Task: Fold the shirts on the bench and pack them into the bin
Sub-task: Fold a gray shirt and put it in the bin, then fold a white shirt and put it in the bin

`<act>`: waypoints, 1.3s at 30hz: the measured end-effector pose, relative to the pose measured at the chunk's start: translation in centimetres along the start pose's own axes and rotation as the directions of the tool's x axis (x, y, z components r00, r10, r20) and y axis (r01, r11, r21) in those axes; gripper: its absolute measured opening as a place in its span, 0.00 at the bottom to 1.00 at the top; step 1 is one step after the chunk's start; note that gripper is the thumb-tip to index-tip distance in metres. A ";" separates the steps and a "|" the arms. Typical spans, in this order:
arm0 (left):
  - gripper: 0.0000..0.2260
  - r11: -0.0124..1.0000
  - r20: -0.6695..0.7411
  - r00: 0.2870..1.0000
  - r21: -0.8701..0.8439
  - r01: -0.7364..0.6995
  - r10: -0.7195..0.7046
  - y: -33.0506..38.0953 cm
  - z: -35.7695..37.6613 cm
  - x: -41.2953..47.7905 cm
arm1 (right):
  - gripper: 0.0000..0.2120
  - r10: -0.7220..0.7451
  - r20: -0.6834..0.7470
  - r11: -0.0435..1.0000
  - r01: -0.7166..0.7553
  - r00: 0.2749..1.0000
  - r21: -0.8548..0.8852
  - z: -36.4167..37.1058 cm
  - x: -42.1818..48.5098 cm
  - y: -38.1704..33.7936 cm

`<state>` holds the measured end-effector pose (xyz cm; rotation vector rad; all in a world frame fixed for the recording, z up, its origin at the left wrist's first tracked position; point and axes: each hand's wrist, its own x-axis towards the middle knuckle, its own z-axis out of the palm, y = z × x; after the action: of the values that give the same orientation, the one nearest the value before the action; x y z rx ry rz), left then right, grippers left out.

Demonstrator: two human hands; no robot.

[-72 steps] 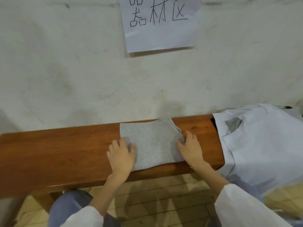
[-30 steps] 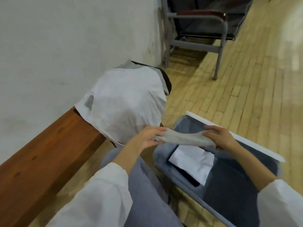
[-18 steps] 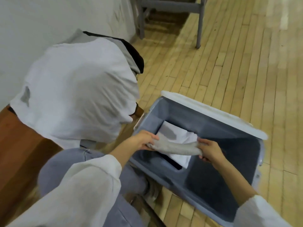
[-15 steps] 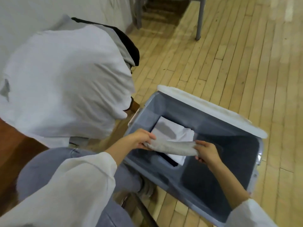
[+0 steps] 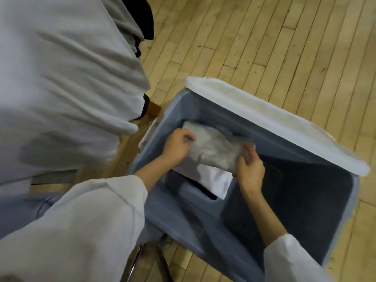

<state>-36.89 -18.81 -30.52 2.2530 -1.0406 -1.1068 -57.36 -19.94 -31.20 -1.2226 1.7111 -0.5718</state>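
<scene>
Left hand (image 5: 177,146) and right hand (image 5: 249,169) grip the grey shirt (image 5: 213,147) inside the bin (image 5: 193,220), apparently atop a white shirt (image 5: 213,178).

The folded grey shirt (image 5: 213,148) you held was matt, flecked knit cloth. The blue-grey rectangular bin (image 5: 295,210) looked like smooth, dull plastic, its white lid (image 5: 274,123) grainy. The pale plank floor (image 5: 264,37) was wood with a slight sheen. Your white sleeve (image 5: 91,231) was smooth cloth.
</scene>
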 end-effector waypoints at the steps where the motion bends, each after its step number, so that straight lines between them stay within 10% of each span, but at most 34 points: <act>1: 0.14 0.999 -0.010 0.999 0.016 -0.034 0.034 -0.5 0.3 0.3 | 0.23 -0.017 -0.043 1.000 0.018 0.999 0.003 0.6 0.0 0.4; 5: 0.10 0.983 0.179 0.969 0.094 0.156 -0.171 -5.1 2.6 3.0 | 0.28 0.144 0.035 0.990 -0.143 0.989 -0.015 4.7 0.1 5.6; 10: 0.11 0.868 0.484 0.721 0.257 0.425 -0.496 -8.6 2.5 3.9 | 0.31 0.279 0.136 0.959 -0.282 0.951 0.002 8.1 -0.9 10.1; 15: 0.06 0.796 0.305 0.749 0.058 0.602 -0.589 -8.7 3.3 4.4 | 0.26 0.306 -0.012 0.952 -0.306 0.952 -0.020 8.9 -0.9 10.6; 21: 0.13 0.762 0.095 0.832 0.469 0.447 -0.547 -7.9 5.1 2.5 | 0.19 0.332 -0.070 0.929 -0.339 0.941 -0.151 8.5 -0.4 12.2; 24: 0.12 0.718 0.116 0.870 0.623 0.312 -0.480 -8.1 5.4 1.7 | 0.22 0.289 -0.096 0.823 -0.298 0.953 -0.484 8.8 -0.1 12.5; 27: 0.15 0.634 0.131 0.935 0.764 0.116 -0.329 -8.1 5.9 0.9 | 0.26 -0.088 -0.037 0.800 0.048 0.995 -0.599 9.3 1.8 12.3; 30: 0.19 0.654 0.281 0.941 0.751 -0.093 -0.190 -8.5 6.6 0.6 | 0.31 -0.302 0.339 0.616 0.454 0.891 -0.643 10.5 4.8 12.2; 32: 0.22 0.696 0.419 0.892 0.692 -0.191 -0.172 -9.1 6.8 0.6 | 0.30 -0.230 0.489 0.523 0.531 0.841 -0.667 10.7 6.2 12.6; 39: 0.28 0.688 0.505 0.809 0.703 -0.183 -0.300 -10.8 6.1 2.0 | 0.42 0.150 0.333 0.501 0.219 0.931 -0.837 11.7 7.1 11.9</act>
<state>-36.24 -13.83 -42.05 2.5753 -1.9772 -1.7296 -53.30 -20.08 -48.87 -1.9129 1.6446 0.6290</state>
